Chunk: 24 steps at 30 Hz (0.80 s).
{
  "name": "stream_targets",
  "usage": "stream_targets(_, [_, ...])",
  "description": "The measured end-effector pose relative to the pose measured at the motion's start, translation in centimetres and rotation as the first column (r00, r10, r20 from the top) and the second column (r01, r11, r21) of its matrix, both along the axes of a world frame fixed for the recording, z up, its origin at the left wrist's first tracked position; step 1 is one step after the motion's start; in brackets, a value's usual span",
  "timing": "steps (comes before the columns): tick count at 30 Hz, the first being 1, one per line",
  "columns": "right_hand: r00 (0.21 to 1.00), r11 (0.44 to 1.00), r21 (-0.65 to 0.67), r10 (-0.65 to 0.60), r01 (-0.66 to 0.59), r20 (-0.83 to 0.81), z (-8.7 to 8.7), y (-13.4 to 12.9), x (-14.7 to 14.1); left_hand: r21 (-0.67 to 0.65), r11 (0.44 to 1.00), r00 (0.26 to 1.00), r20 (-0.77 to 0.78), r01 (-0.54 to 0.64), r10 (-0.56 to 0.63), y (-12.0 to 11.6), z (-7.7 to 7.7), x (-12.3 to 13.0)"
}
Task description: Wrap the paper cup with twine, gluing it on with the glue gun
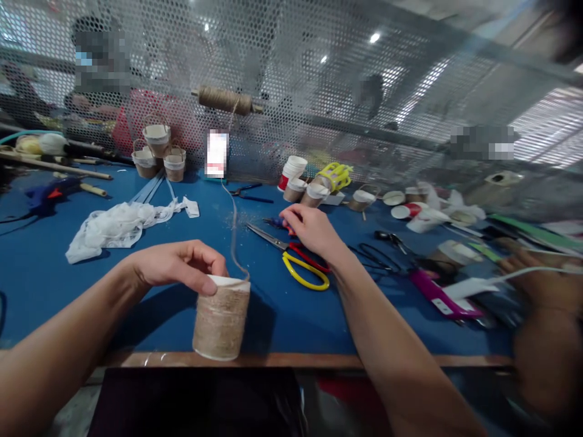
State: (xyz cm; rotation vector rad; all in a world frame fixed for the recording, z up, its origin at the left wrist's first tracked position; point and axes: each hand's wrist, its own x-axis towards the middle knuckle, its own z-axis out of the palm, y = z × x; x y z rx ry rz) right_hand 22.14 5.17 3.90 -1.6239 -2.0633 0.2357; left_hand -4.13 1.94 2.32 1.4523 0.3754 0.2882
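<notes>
My left hand (182, 265) grips the rim of a white cup (221, 321) wrapped in brown twine, thumb outside and fingers inside, near the table's front edge. A loose strand of twine (234, 224) runs from the cup's rim up to a twine spool (225, 100) on a rod. My right hand (312, 227) is farther back, its fingers curled down on a small blue-and-red tool (274, 223), partly hidden by them. Just below that hand lie open scissors (298, 267) with one red and one yellow handle.
White lace (122, 224), a blue glue gun (54, 194) and pliers (250, 195) lie on the blue table (168, 321). Small twine buckets (157, 142) stand at the back, before a perforated metal screen (291, 67). At right are a purple tool (444, 294) and another person's blurred hand (523, 270).
</notes>
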Motion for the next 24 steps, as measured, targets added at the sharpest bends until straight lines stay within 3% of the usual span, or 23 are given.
stream_targets(2, [0.996, 0.982, -0.170, 0.075, -0.082, -0.044, 0.1, -0.9, -1.1, -0.008, 1.000, 1.000, 0.010, -0.008, 0.008, -0.1, 0.0, 0.1])
stream_targets(4, [0.972, 0.901, -0.366, 0.195, -0.231, -0.133, 0.1, -1.9, -2.4, -0.019, 0.999, 0.999, 0.020, -0.028, 0.028, -0.2, -0.1, 0.3])
stream_targets(6, [0.951, 0.826, -0.473, 0.252, -0.307, -0.177, 0.0, -2.4, -3.5, -0.050, 0.994, 0.994, 0.037, -0.098, 0.100, -0.3, -0.2, 0.8])
stream_targets(7, [0.958, 0.829, -0.482, 0.240, -0.285, -0.155, 0.0, -2.3, -3.8, -0.077, 0.983, 0.984, 0.056, -0.165, 0.170, -0.3, -0.4, 1.0])
stream_targets(9, [0.992, 0.905, -0.405, 0.126, -0.126, -0.026, 0.0, -1.7, -3.6, -0.162, 0.922, 0.923, 0.104, -0.350, 0.369, 0.0, -0.8, 1.6])
stream_targets(11, [0.993, 0.953, -0.291, -0.053, 0.081, 0.103, -0.1, -0.4, -2.3, -0.267, 0.795, 0.789, 0.158, -0.545, 0.594, 0.5, -1.3, 2.1])
stream_targets(13, [0.949, 0.938, -0.207, -0.234, 0.278, 0.212, -0.5, 1.1, -0.5, -0.292, 0.663, 0.651, 0.152, -0.689, 0.743, 0.9, -2.0, 2.6])
stream_targets(15, [0.887, 0.891, -0.195, -0.341, 0.411, 0.310, -1.3, 2.3, 1.3, -0.266, 0.613, 0.608, 0.108, -0.744, 0.786, 1.2, -2.6, 3.0])
stream_targets(19, [0.829, 0.817, -0.277, -0.370, 0.505, 0.419, -3.0, 3.7, 3.3, -0.150, 0.671, 0.672, 0.048, -0.726, 0.739, 0.9, -3.4, 3.5])
stream_targets(24, [0.851, 0.808, -0.340, -0.337, 0.481, 0.403, -3.3, 4.1, 4.2, 0.060, 0.761, 0.762, -0.013, -0.646, 0.647, 0.7, -3.2, 3.1])
